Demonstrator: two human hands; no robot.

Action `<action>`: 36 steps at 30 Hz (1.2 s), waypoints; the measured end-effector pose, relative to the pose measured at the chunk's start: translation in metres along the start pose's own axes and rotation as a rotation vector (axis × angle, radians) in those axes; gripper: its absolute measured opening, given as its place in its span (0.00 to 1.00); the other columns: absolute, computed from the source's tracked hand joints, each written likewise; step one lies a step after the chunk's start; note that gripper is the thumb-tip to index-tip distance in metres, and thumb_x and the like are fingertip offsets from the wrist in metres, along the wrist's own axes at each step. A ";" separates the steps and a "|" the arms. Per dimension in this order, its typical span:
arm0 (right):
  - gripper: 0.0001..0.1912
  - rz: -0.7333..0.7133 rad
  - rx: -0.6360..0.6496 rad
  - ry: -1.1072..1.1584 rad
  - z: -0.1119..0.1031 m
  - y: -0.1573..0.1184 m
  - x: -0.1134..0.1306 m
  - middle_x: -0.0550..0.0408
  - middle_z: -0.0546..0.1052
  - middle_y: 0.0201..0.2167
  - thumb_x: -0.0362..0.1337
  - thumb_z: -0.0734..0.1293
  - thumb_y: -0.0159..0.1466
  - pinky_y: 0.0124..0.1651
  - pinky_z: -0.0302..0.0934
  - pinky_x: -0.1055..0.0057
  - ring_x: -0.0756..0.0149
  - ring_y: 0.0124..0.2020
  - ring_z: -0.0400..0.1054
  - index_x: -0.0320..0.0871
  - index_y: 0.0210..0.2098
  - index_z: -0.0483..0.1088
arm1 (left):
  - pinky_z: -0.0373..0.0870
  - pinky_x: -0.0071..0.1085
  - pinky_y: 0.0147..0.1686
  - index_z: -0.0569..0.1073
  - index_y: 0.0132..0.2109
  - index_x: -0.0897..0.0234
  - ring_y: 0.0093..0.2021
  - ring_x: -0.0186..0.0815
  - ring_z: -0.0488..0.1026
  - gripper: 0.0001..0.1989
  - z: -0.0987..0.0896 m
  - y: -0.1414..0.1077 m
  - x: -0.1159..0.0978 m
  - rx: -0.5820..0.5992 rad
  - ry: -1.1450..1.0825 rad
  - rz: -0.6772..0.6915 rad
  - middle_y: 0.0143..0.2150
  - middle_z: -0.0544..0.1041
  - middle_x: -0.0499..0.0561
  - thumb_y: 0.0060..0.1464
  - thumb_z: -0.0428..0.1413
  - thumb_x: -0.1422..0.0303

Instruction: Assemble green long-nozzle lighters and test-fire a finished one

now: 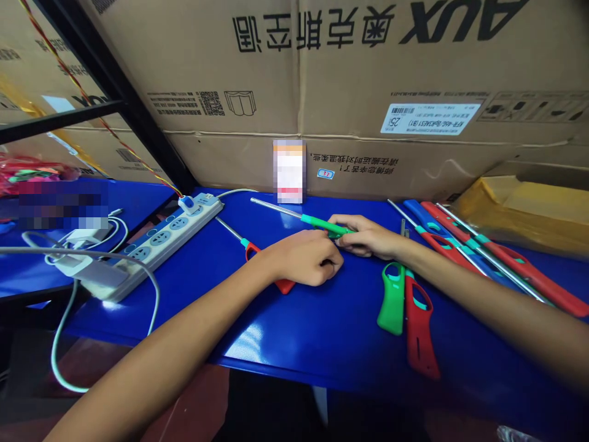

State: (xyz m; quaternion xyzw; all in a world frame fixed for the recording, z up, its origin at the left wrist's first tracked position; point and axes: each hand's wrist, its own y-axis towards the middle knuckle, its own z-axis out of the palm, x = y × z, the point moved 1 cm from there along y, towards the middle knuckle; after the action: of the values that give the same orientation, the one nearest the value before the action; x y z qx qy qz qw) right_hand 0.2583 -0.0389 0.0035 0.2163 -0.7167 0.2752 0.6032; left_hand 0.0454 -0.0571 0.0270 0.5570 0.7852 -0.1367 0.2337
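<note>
Right hand (368,236) gripping green lighter (324,225), blue table (322,325)

Bright pic, glare on blue table (243,344), fisheye bend at edges.

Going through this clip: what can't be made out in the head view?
Head view:
Card against the carton: pixelated, so its print is unreadable.
Patch over the left blue table: pixelated, hiding whatever lies there.
Green-sleeved lighter: handle hidden by the right hand.
Red-handled lighter: middle hidden by the left hand.
Red wrapping: cut off by the left edge.
</note>
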 end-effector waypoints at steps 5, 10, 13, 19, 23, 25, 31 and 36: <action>0.12 -0.012 -0.021 -0.041 0.003 0.000 0.000 0.73 0.62 0.15 0.34 0.69 0.61 0.13 0.41 0.79 0.75 0.12 0.48 0.47 0.44 0.70 | 0.67 0.38 0.38 0.74 0.27 0.61 0.30 0.37 0.74 0.11 -0.001 0.001 -0.001 0.009 -0.016 0.007 0.29 0.81 0.50 0.53 0.53 0.76; 0.11 -0.006 -0.026 -0.060 0.004 0.000 0.000 0.72 0.62 0.16 0.33 0.69 0.60 0.13 0.40 0.79 0.75 0.12 0.48 0.48 0.43 0.70 | 0.67 0.39 0.38 0.75 0.27 0.61 0.30 0.38 0.74 0.11 0.000 0.001 -0.001 0.000 -0.021 0.025 0.29 0.81 0.50 0.54 0.52 0.77; 0.10 -0.002 -0.027 -0.059 0.003 0.001 -0.001 0.72 0.62 0.16 0.33 0.69 0.60 0.13 0.40 0.79 0.75 0.12 0.47 0.48 0.42 0.70 | 0.68 0.39 0.38 0.75 0.27 0.60 0.30 0.38 0.75 0.11 0.000 0.001 0.000 0.005 -0.021 0.022 0.29 0.81 0.50 0.54 0.52 0.76; 0.10 0.011 -0.024 -0.059 0.003 0.000 -0.002 0.72 0.61 0.16 0.33 0.69 0.60 0.14 0.41 0.79 0.75 0.12 0.47 0.48 0.41 0.68 | 0.69 0.39 0.41 0.75 0.28 0.61 0.32 0.38 0.75 0.11 0.001 0.000 0.002 0.028 -0.009 -0.006 0.30 0.82 0.51 0.55 0.52 0.75; 0.09 0.010 -0.030 -0.072 0.004 0.000 -0.002 0.72 0.60 0.15 0.33 0.68 0.61 0.14 0.40 0.79 0.75 0.12 0.47 0.49 0.40 0.67 | 0.68 0.38 0.40 0.74 0.27 0.61 0.32 0.38 0.75 0.11 0.001 0.001 0.003 0.056 -0.008 -0.029 0.30 0.81 0.51 0.57 0.52 0.73; 0.09 0.011 -0.030 -0.067 0.003 0.000 -0.002 0.72 0.60 0.15 0.33 0.69 0.62 0.14 0.40 0.79 0.75 0.12 0.47 0.49 0.41 0.67 | 0.68 0.38 0.40 0.74 0.27 0.61 0.32 0.38 0.74 0.11 0.001 0.001 0.003 0.056 -0.004 -0.032 0.30 0.81 0.51 0.56 0.52 0.73; 0.11 0.021 -0.010 -0.043 0.002 0.001 -0.002 0.72 0.60 0.16 0.34 0.69 0.62 0.14 0.41 0.79 0.75 0.12 0.46 0.48 0.45 0.69 | 0.68 0.39 0.40 0.74 0.27 0.61 0.32 0.38 0.74 0.11 0.001 0.000 0.002 0.051 0.003 -0.032 0.30 0.81 0.51 0.55 0.52 0.74; 0.15 -0.010 -0.017 -0.070 0.004 0.002 -0.001 0.72 0.61 0.16 0.36 0.70 0.62 0.14 0.41 0.79 0.74 0.13 0.48 0.47 0.49 0.70 | 0.69 0.38 0.40 0.76 0.28 0.61 0.31 0.37 0.74 0.10 0.001 0.001 0.003 0.044 0.017 -0.035 0.29 0.81 0.51 0.55 0.53 0.74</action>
State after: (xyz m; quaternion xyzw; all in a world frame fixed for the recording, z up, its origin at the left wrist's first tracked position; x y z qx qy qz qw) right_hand 0.2541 -0.0398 0.0019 0.2241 -0.7385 0.2584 0.5810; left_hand 0.0455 -0.0553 0.0245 0.5494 0.7935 -0.1531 0.2124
